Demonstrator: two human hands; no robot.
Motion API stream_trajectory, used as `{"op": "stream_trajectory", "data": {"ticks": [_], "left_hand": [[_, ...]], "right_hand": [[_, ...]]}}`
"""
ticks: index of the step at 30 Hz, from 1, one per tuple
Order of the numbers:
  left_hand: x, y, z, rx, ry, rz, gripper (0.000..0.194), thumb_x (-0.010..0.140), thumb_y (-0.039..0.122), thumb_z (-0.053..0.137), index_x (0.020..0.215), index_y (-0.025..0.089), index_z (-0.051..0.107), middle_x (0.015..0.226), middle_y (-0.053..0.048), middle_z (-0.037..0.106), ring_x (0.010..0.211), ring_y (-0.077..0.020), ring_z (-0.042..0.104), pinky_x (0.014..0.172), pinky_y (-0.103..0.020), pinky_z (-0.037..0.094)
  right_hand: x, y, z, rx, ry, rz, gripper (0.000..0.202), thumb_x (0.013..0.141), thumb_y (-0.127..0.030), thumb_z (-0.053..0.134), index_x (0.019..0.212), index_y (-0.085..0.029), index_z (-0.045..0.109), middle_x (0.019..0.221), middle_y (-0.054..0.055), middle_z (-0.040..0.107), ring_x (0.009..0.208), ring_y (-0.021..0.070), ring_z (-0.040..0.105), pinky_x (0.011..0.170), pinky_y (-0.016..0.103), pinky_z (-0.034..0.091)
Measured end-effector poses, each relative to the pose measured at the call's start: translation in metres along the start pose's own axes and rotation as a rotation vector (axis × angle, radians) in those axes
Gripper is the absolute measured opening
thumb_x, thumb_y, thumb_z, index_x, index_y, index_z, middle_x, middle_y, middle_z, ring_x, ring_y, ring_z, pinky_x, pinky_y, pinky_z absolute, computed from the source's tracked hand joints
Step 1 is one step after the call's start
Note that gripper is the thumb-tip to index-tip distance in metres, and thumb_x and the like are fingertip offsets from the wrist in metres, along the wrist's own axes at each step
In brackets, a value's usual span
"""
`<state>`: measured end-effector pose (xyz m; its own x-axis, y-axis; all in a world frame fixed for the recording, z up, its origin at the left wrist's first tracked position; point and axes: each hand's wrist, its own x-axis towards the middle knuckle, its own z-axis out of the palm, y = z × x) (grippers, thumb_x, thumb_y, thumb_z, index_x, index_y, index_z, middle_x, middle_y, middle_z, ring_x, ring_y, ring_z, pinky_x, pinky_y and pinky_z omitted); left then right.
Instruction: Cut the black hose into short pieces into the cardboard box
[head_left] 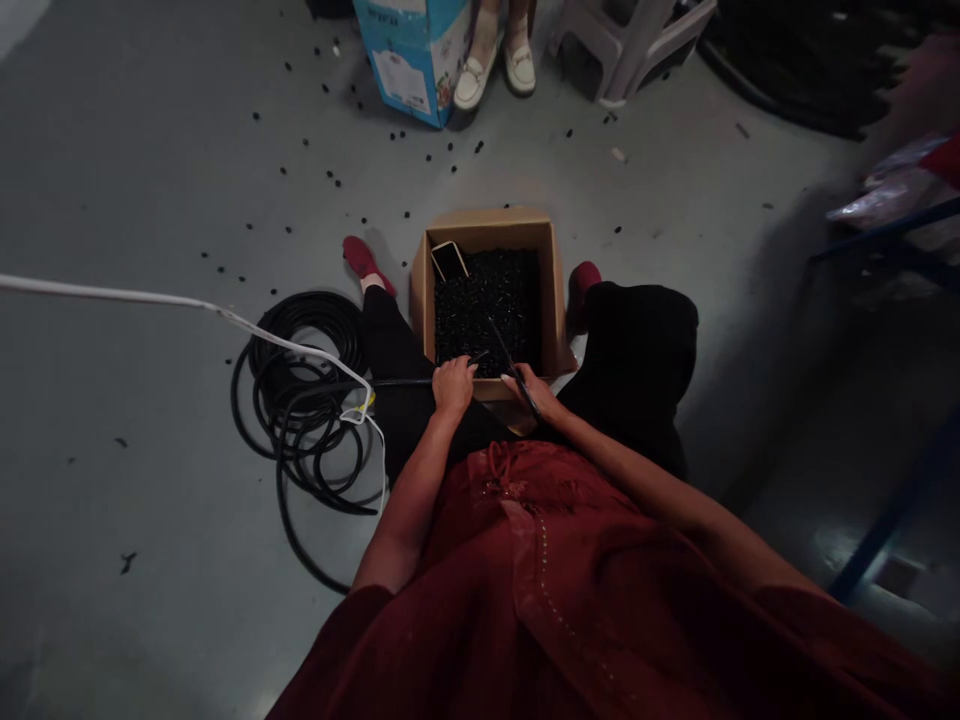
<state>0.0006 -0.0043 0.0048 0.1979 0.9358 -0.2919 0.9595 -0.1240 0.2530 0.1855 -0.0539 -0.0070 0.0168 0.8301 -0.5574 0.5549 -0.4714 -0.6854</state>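
My left hand (453,388) is closed around a black hose (405,382), whose short end pokes out past the fingers over the near side of a cardboard box (556,290). The hose runs left across my thigh to a loose coil on the floor. In my closed right hand (535,394) is a long, thin dark tool (501,345), its tip slanting up and left over the box. Whether it is a knife or scissors I cannot tell. Many small black pieces (491,300) fill much of the box, and a dark rectangular object with a pale edge (450,262) leans in its far left corner.
A white cable (150,293) crosses from the left to my thigh. Small black pieces (330,175) lie scattered on the floor. Ahead are a blue carton (405,70), another person's white shoes (472,84) and a grey stool (626,45). Blue metal bars (885,232) stand at right.
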Motion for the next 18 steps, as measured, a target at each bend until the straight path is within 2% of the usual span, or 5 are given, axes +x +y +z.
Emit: {"op": "stream_trajectory", "data": {"ticks": [9, 18], "left_hand": [[0.0029, -0.0037, 0.0017, -0.042, 0.034, -0.032, 0.035, 0.102, 0.037, 0.042, 0.124, 0.020, 0.062, 0.119, -0.009, 0.072, 0.109, -0.0229, 0.064, 0.088, -0.034, 0.043], [0.0022, -0.0018, 0.0018, -0.040, 0.048, -0.018, 0.034, 0.102, 0.037, 0.042, 0.123, 0.021, 0.063, 0.120, -0.008, 0.072, 0.109, -0.0235, 0.064, 0.089, -0.034, 0.043]], "right_hand": [[-0.0052, -0.0026, 0.0042, -0.086, -0.086, -0.025, 0.056, 0.089, -0.059, 0.054, 0.127, -0.018, 0.051, 0.107, 0.013, 0.068, 0.101, 0.0298, 0.065, 0.085, 0.035, 0.047], [-0.0056, -0.0051, 0.0075, -0.100, -0.129, -0.035, 0.056, 0.089, -0.060, 0.054, 0.127, -0.019, 0.051, 0.107, 0.012, 0.069, 0.098, 0.0286, 0.065, 0.083, 0.033, 0.047]]}}
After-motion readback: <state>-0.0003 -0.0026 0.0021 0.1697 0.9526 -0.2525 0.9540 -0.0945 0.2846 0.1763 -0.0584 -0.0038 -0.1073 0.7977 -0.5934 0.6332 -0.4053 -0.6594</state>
